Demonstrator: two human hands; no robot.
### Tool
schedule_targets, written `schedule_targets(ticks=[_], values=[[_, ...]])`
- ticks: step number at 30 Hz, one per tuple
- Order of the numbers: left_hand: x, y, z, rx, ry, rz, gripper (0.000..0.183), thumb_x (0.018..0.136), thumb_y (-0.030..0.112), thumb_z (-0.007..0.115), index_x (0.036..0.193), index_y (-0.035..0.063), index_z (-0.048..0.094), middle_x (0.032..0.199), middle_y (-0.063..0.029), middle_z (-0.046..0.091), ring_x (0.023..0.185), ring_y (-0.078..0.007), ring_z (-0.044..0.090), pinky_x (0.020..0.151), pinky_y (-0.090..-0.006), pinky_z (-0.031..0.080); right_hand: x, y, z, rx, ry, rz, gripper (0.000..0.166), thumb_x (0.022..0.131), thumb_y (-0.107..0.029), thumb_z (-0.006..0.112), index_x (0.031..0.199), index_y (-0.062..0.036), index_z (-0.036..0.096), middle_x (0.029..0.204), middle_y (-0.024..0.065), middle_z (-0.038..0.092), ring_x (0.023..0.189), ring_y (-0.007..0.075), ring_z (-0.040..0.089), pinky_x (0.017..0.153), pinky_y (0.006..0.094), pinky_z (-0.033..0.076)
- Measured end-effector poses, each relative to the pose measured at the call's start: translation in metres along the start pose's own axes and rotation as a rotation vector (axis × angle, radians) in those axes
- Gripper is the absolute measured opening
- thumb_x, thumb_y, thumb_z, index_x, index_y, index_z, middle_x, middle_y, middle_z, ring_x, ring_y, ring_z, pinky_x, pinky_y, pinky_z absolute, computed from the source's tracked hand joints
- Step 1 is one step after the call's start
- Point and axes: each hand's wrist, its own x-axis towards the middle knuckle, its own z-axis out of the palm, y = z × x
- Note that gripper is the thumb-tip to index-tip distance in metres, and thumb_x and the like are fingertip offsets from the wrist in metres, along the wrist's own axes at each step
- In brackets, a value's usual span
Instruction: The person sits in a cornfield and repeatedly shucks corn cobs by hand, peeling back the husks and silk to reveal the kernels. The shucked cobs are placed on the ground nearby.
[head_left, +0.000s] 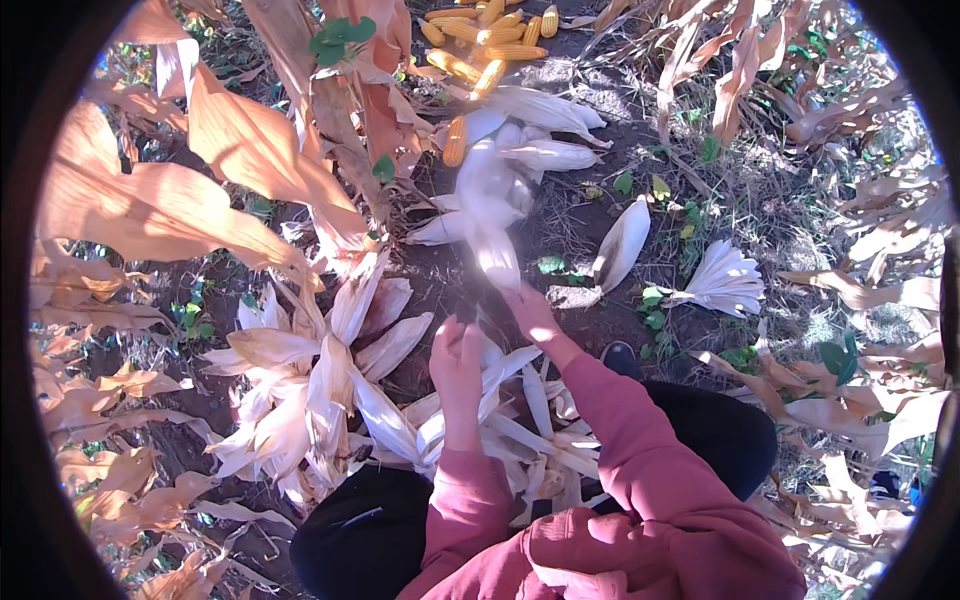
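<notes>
My right hand (531, 309) grips the near end of a corn ear in its pale dry husk (493, 251), blurred, beside a heap of husked-over ears (551, 112). My left hand (456, 349) is raised a little to the left, fingers bent; whether anything thin is between them cannot be told. A bare yellow corn cob (454, 142) lies left of the heap. Farther off is a pile of bare yellow cobs (480, 34). Loose husks (322, 397) lie heaped at the left and between my legs.
Dry corn stalks and leaves (217, 150) stand at the left, with more dry leaves (862, 285) along the right. A single husk-covered ear (622, 247) and a spread husk (720, 281) lie on the soil right of my hands. My shoe (621, 358) is near my right forearm.
</notes>
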Motion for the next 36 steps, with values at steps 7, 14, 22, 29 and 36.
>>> schedule_targets(ticks=[7,14,22,29,36], values=[[-0.022,0.038,-0.025,0.048,0.192,0.136,0.036,0.083,0.026,0.061,0.102,-0.0042,0.057,0.085,-0.011,0.062,0.073,-0.0128,0.056,0.067,-0.0258,0.044,-0.107,-0.059,-0.015,-0.504,0.043,-0.413,0.019,0.078,-0.016,0.058,0.094,-0.0068,0.053,0.075,0.0103,0.057,0.069,0.0324,0.058,0.059,0.0401,0.047],[-0.06,0.069,-0.049,0.033,0.192,0.148,0.028,0.083,0.016,0.054,0.06,-0.0004,0.052,0.051,0.0012,0.046,0.052,-0.0066,0.04,0.051,-0.0232,0.033,-0.152,-0.087,-0.033,-0.757,0.229,-0.65,0.021,0.074,-0.013,0.058,0.091,-0.0053,0.048,0.068,0.0098,0.05,0.062,0.0296,0.055,0.058,0.0391,0.045],[-0.086,0.074,-0.031,-0.278,0.09,0.2,0.019,0.083,0.011,0.051,0.069,-0.0004,0.056,0.059,0.0003,0.05,0.054,-0.0089,0.045,0.052,-0.0249,0.037,-0.195,-0.13,-0.028,-0.464,-0.017,-0.019,0.031,0.082,-0.024,0.056,0.096,0.0005,0.043,0.09,0.0235,0.06,0.084,0.0398,0.058,0.069,0.0447,0.047],[-0.078,0.051,-0.014,-1.133,0.058,-0.3,0.014,0.085,0.008,0.046,0.091,0.0,0.056,0.092,-0.0078,0.057,0.079,-0.0178,0.056,0.072,-0.0281,0.045,-0.201,-0.123,-0.011,0.473,-0.144,0.047,0.028,0.088,-0.026,0.055,0.104,-0.0032,0.055,0.076,0.0023,0.057,0.063,0.0119,0.052,0.057,0.0275,0.043],[-0.096,0.034,-0.007,-0.087,-0.493,0.152,0.022,0.082,0.013,0.05,0.097,-0.0014,0.057,0.079,-0.0029,0.057,0.073,-0.0109,0.053,0.064,-0.0235,0.042,-0.17,-0.09,-0.032,0.676,-0.005,0.213,0.02,0.085,-0.009,0.044,0.096,-0.0031,0.059,0.07,0.0014,0.053,0.055,0.0091,0.046,0.049,0.0241,0.037]])
